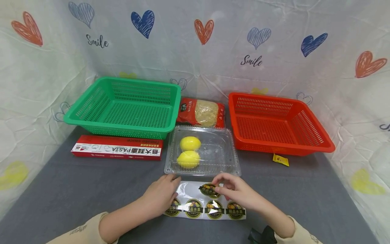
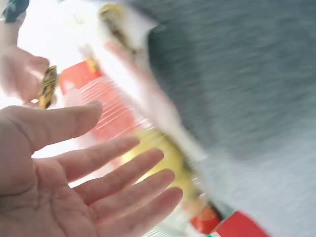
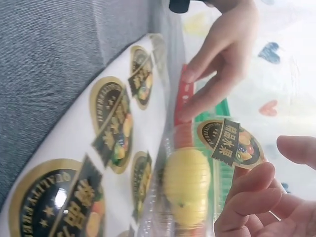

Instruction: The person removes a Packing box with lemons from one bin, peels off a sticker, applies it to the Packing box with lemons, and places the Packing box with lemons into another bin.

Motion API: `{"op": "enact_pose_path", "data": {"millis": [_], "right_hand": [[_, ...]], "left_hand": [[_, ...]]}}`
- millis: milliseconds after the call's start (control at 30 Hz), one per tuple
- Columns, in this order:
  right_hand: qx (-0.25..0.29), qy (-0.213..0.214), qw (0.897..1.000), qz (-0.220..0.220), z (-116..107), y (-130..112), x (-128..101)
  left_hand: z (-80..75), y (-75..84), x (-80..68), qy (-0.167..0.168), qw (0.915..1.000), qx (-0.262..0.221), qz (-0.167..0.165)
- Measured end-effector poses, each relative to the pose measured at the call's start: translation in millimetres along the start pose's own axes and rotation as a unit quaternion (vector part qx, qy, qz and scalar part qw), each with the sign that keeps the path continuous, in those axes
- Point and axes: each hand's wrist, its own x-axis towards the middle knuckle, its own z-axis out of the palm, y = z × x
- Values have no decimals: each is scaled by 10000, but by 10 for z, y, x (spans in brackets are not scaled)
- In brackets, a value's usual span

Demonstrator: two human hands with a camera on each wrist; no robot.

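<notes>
A white sticker sheet [image 1: 210, 210] with round gold fruit labels lies on the grey table, near the front edge. My left hand [image 1: 166, 195] presses its left end with straight fingers [image 3: 205, 74]; the blurred left wrist view shows the left hand [image 2: 103, 168] with its palm spread. My right hand [image 1: 220, 188] pinches one peeled sticker [image 1: 209, 189] just above the sheet, and the sticker [image 3: 229, 143] hangs from its fingertips. Behind the sheet stands a shut clear plastic box [image 1: 219, 152] holding two lemons [image 1: 189, 151].
At the back left stands a green basket [image 1: 91, 112], at the back right a red basket [image 1: 304, 142]. A red pasta box [image 1: 117, 147] lies left of the clear box. A noodle packet [image 1: 202, 112] lies between the baskets, and a small yellow sachet [image 1: 280, 160] in front of the red one.
</notes>
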Motion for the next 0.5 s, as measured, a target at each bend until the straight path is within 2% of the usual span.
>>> {"op": "enact_pose_path", "data": {"millis": [67, 200, 367, 500], "right_hand": [[30, 12, 10000, 22, -7, -22, -7], [176, 30, 9998, -10, -20, -53, -14], [233, 102, 9997, -47, -33, -86, -22], [159, 153, 9995, -228, -47, -133, -16]], "left_hand": [[-55, 30, -14, 110, 9998, -131, 61], [-148, 93, -1, 384, 9960, -787, 166], [-197, 162, 59, 761, 9835, -1614, 294], [-217, 203, 109, 937, 9733, -2066, 340]]}}
